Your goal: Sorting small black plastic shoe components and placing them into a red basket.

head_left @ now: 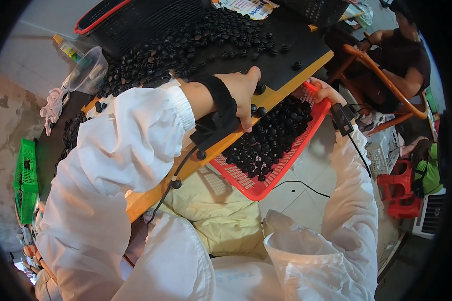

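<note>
My right hand [328, 92] grips the far right corner of a red plastic basket [255, 192], holding it just below the table's wooden edge. Inside the basket lies a heap of small round black plastic caps [271, 135]. My left hand [240, 93] reaches across the table edge with its thumb and fingers apart, and a black strap crosses its wrist. Several loose black caps [258, 111] sit on the edge beside that hand, above the basket. Part of the left hand's palm side is hidden from view.
A large pile of black caps [186, 45] spreads over the dark tabletop [281, 75]. Behind it stands a black basket with a red rim [105, 16]. A clear plastic tub [88, 70] and a green basket [27, 175] are at left. Another person [407, 65] sits at right near red stools [399, 188].
</note>
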`<state>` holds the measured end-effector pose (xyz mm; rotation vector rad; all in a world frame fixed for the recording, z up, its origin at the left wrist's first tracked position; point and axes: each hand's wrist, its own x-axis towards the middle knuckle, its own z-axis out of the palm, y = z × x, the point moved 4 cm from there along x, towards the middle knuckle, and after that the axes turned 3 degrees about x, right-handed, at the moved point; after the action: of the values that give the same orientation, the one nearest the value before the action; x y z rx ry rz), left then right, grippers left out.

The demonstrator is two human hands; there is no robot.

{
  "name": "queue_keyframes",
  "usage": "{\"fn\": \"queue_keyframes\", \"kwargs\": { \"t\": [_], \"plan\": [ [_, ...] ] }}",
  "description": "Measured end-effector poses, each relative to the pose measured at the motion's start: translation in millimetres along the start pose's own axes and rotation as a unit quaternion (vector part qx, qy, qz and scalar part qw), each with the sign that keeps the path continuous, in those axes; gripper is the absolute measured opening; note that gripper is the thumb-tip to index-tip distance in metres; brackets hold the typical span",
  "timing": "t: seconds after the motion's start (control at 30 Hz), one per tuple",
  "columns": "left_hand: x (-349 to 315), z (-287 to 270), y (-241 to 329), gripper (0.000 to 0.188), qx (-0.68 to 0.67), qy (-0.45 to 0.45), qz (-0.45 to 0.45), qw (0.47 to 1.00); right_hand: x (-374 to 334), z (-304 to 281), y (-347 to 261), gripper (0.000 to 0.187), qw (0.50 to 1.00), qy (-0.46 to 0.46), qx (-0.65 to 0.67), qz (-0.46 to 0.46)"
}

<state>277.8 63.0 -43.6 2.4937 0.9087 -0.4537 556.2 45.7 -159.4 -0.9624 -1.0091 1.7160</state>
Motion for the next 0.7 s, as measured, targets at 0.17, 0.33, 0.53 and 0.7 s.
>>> {"fn": "queue_keyframes", "kwargs": {
  "t": [0.17, 0.33, 0.53, 0.7],
  "plan": [
    [1.0, -6.1, 2.1, 0.1, -0.034, -0.034, -0.054, 0.997, 3.5, -20.1, 13.7, 0.054, 0.999, -0.032, -0.005, -0.003],
    [9.4, -0.4, -5.8, 0.095, -0.025, 0.003, -0.02, 0.999, -7.3, 9.8, 10.3, 0.046, 0.999, -0.039, 0.019, -0.007],
    [4.4, -1.3, 4.1, 0.087, -0.036, -0.023, -0.015, 0.999, -36.4, 4.3, 16.4, 0.045, 0.999, -0.036, 0.013, -0.008],
    [12.6, -5.9, 17.4, 0.079, -0.019, -0.026, 0.06, 0.998, -42.6, -13.8, 18.0, 0.045, 0.999, 0.024, -0.034, 0.017]
  ]
}}
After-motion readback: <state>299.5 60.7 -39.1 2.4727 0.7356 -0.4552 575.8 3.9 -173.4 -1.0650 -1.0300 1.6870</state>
